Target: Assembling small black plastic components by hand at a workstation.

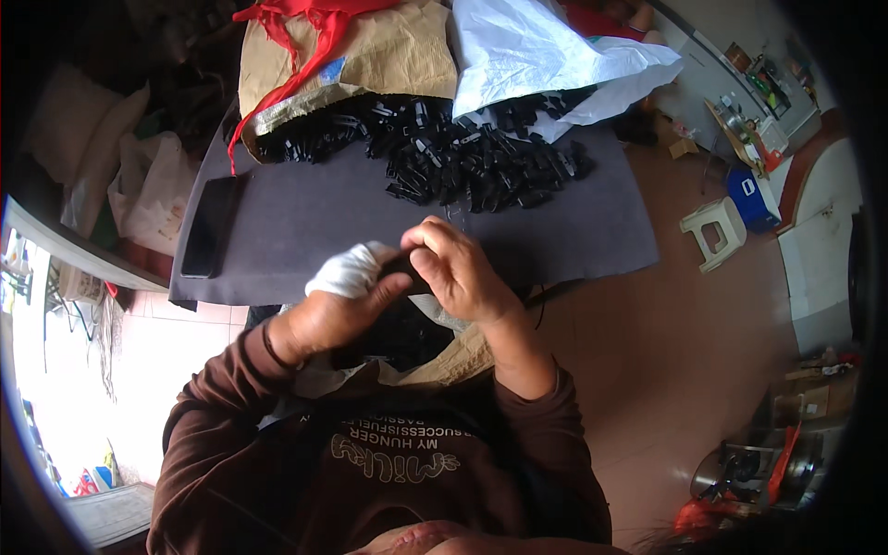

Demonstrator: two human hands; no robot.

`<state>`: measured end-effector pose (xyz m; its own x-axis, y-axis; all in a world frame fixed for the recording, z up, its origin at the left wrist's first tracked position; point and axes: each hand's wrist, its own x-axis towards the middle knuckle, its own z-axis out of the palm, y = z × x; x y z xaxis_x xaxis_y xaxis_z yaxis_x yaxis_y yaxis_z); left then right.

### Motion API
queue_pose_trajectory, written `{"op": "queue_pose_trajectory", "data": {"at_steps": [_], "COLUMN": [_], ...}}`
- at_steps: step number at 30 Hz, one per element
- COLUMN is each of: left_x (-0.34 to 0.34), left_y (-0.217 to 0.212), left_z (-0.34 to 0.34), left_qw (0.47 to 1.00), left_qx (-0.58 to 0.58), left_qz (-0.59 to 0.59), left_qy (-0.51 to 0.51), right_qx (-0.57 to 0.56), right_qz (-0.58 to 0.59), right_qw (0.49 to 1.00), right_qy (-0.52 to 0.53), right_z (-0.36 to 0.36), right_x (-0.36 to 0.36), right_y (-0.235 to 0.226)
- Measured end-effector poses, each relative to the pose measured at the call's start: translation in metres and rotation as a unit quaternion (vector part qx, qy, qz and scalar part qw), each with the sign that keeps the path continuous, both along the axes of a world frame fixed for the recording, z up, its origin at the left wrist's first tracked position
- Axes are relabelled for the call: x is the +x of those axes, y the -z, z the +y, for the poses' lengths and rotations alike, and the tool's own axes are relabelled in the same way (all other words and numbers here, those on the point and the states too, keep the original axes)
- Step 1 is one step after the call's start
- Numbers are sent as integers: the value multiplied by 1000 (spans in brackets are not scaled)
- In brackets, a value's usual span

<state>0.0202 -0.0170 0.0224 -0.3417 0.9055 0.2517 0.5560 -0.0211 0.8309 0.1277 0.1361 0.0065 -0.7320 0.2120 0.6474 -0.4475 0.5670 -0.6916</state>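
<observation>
Small black pieces [472, 171], many with paler grey faces, lie in a loose heap at the far middle of the worktop [296, 222], beyond both hands. The heap spreads from the mouths of two sacks: a brown one [388, 51] on the left, a white one [523, 51] on the right.

Hands meet over the near edge, just short of the heap. Left hand [333, 314]: white wrapping [344, 271] around its fingers, bare thumb reaching toward the other hand. Right hand [458, 277]: fingers bent, thumb close to them, palm side partly showing. A dark patch lies between the two — cannot tell whether it is a held piece or shadow, nor whether either hand's fingers are clamped on anything.

Worktop surface dark grey. Red strip [268, 102] trails over the brown sack, its end hanging down near a black phone [209, 227] by the left edge. Brown sleeves [227, 398] on both forearms.

Farther right, on the reddish floor [638, 388] — a cream stool [715, 233] beside a blue box [754, 199].
</observation>
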Motion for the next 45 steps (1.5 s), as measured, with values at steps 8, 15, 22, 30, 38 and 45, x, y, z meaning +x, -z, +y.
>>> {"op": "queue_pose_trajectory", "data": {"at_steps": [8, 15, 22, 30, 38, 45], "left_x": [-57, -123, -119, -108, -114, -99], "left_y": [-46, -7, 2, 18, 16, -17], "left_z": [1, 88, 136, 70, 9, -27], "left_qw": [975, 923, 911, 961, 995, 972], "left_qx": [-151, 78, -118, -27, 34, -106], "left_qz": [-48, 373, 375, 257, 42, 134], "left_qy": [154, -61, -124, -101, -83, -164], "right_qx": [15, 176, 280, 210, 173, 329], "right_qz": [-95, -52, -220, -117, -177, -165], "right_qw": [993, 959, 857, 947, 940, 880], "right_qy": [-65, 215, 373, 212, 234, 301], "right_z": [1, 13, 51, 36, 32, 0], "right_x": [6, 3, 8, 14, 32, 5], "right_y": [4, -3, 12, 0, -12, 2]}}
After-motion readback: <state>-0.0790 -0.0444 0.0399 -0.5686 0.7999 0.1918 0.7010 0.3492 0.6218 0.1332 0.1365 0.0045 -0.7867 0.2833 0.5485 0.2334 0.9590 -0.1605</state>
